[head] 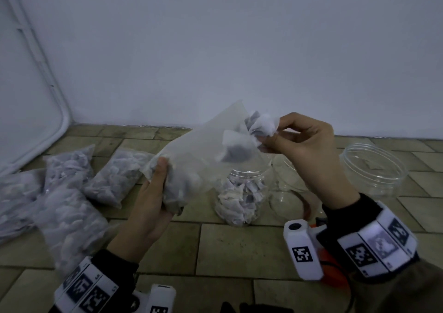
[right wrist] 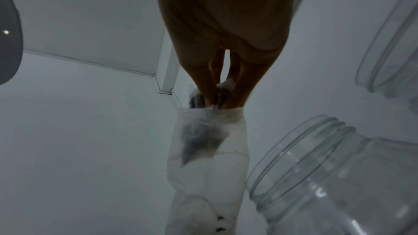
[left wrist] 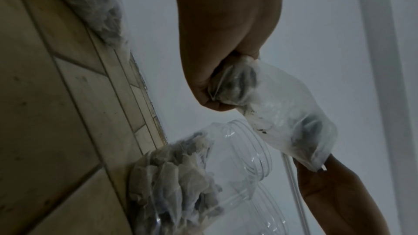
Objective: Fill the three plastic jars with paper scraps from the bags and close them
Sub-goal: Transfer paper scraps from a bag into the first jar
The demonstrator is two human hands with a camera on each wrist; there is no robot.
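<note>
From the head view, a thin plastic bag [head: 191, 159] is being held above the tiled floor [head: 239, 245], its closed end being gripped by the curled left hand [head: 148, 202]. Its long axis is slanting up to the right, with the mouth pointing toward the right hand [head: 304, 149], where a wad of paper scraps [head: 261, 125] is being pinched. A part-filled jar [head: 239, 192] is standing just below, two empty jars [head: 374, 168] lying to its right, full bags [head: 69, 212] on the left.

In the left wrist view, the limp bag [left wrist: 282, 113] is being bunched in the left hand [left wrist: 221, 42]; it is judged light, soft and slippery, best held at its corners.

In the right wrist view, fingertips [right wrist: 209, 96] are being closed on scraps at the bag's mouth [right wrist: 210, 115]; the scraps are judged weightless and easily spilled.
</note>
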